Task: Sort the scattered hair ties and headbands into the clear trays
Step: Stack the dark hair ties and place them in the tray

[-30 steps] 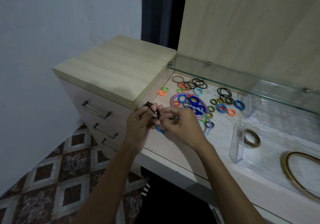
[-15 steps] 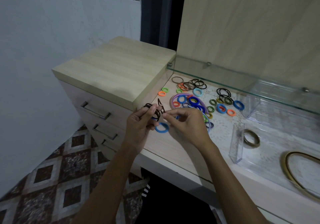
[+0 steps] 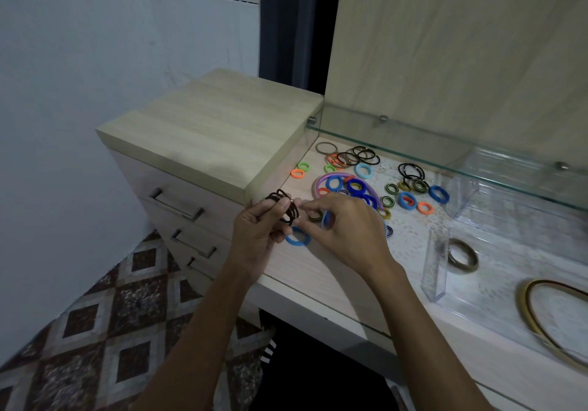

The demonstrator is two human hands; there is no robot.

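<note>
Hair ties: you've got a bunch of dark brown ties (image 3: 284, 207) pinched in your left hand (image 3: 257, 238), lifted off the worktop (image 3: 305, 270) near its left end, likely so matching ones collect in one grip before a single trip to a tray. Your right hand (image 3: 345, 231) is curled beside it, fingertips close to the bunch, with a dark tie (image 3: 316, 216) and a pale blue one (image 3: 327, 219) hooked in the fingers; probably passing or sorting by colour. A blue tie (image 3: 297, 236) lies on the worktop just below both hands. The rest are loose further back: black ties (image 3: 366, 155), orange and green ones (image 3: 300, 170), a purple headband (image 3: 346, 188) ringing some blue ties. Clear trays (image 3: 436, 270) sit to the right; the near one holds an olive ring (image 3: 463, 255) and a gold headband (image 3: 553, 315). Most of the sort looks undone.
</note>
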